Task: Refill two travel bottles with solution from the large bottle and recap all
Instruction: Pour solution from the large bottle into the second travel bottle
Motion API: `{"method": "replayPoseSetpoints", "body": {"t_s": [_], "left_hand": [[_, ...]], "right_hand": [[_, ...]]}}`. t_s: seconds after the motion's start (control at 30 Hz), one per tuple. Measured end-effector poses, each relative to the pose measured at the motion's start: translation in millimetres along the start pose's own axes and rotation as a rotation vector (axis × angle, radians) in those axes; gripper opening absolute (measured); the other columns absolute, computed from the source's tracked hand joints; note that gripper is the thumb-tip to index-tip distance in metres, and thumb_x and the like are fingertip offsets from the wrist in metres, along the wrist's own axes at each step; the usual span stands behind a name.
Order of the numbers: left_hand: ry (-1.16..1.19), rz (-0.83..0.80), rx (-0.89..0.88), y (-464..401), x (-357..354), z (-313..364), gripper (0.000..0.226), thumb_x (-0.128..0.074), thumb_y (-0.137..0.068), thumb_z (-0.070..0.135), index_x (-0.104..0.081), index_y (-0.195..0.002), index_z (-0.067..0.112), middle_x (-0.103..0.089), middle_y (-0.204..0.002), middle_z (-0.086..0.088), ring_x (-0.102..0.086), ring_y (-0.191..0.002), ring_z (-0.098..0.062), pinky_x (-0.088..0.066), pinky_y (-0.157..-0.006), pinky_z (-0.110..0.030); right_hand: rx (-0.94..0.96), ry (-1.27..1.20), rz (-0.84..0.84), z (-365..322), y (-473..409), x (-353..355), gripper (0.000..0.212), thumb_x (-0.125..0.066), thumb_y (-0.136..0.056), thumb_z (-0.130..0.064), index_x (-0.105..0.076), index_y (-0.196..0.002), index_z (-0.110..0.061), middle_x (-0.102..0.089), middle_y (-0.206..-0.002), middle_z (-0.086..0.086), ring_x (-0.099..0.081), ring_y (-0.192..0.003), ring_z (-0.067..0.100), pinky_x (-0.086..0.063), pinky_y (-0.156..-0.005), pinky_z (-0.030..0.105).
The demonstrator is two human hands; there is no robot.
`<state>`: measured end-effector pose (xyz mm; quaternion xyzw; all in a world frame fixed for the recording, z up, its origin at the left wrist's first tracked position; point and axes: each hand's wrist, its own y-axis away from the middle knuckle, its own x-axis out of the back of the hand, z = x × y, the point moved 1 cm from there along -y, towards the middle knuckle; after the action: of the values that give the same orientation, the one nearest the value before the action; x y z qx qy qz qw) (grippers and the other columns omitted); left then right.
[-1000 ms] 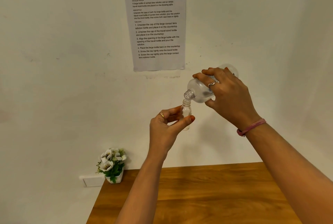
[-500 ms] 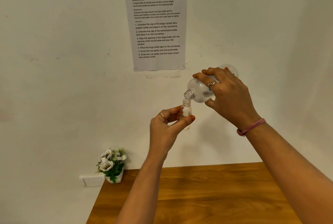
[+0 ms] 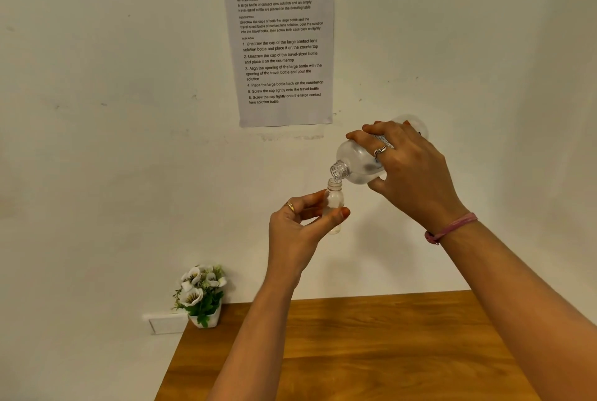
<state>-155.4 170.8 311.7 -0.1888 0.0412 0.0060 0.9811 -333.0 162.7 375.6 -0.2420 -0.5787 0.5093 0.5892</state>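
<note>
My left hand [image 3: 298,229] pinches a small clear travel bottle [image 3: 334,198] upright in front of the white wall, well above the table. My right hand [image 3: 410,171] grips the large clear bottle [image 3: 357,163] from above, tilted with its open threaded neck pointing down-left. That neck sits right over the travel bottle's open mouth, almost touching it. Both bottles are uncapped. No caps and no second travel bottle are in view.
A wooden table [image 3: 371,352] fills the lower part of the view. A small white pot of white flowers [image 3: 202,295] stands at its back left corner beside a wall socket [image 3: 166,323]. A printed instruction sheet [image 3: 284,45] hangs on the wall.
</note>
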Motion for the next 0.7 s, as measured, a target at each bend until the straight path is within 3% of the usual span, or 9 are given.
{"method": "replayPoseSetpoints", "body": {"t_s": [0.7], "left_hand": [[-0.006, -0.004, -0.014, 2.3, -0.8, 2.0, 0.032, -0.084, -0.065, 0.022, -0.069, -0.092, 0.031, -0.073, -0.09, 0.011, -0.068, -0.083, -0.001, -0.048, -0.063, -0.005]], "right_hand": [[0.006, 0.0, 0.002, -1.1, 0.1, 1.4, 0.064, -0.085, -0.062, -0.012, -0.061, -0.121, -0.013, -0.064, -0.115, 0.014, -0.061, -0.103, 0.034, -0.052, -0.082, 0.042]]}}
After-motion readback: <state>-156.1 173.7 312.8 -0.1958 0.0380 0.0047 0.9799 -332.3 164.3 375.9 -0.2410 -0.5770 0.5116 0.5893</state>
